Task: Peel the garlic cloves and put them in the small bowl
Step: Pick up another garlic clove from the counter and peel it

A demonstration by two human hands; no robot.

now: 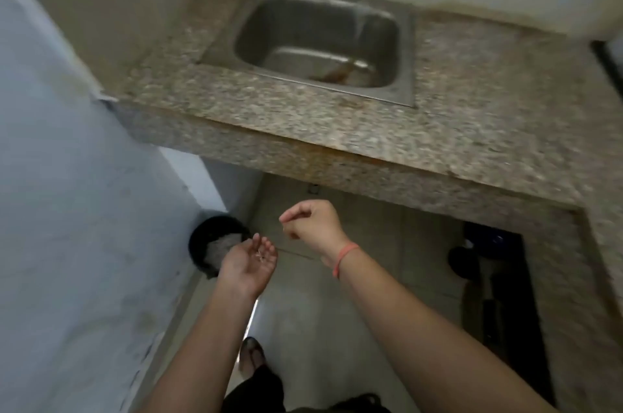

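My left hand [251,259] is held palm up below the counter edge, fingers relaxed, with a few thin pale scraps of garlic peel [259,256] lying on it. It hovers beside the black bin [205,240] on the floor. My right hand [312,220], with an orange band at the wrist, hangs just right of it with fingers curled and thumb against the forefinger; the blur hides whether anything is pinched there. No garlic cloves and no small bowl are in view.
A speckled granite counter [455,116] runs across in front, with a steel sink [256,28] that holds a brown-handled item [337,73]. A pale wall stands at left. Dark objects [472,254] sit under the counter at right. My foot [251,355] is on the tiled floor.
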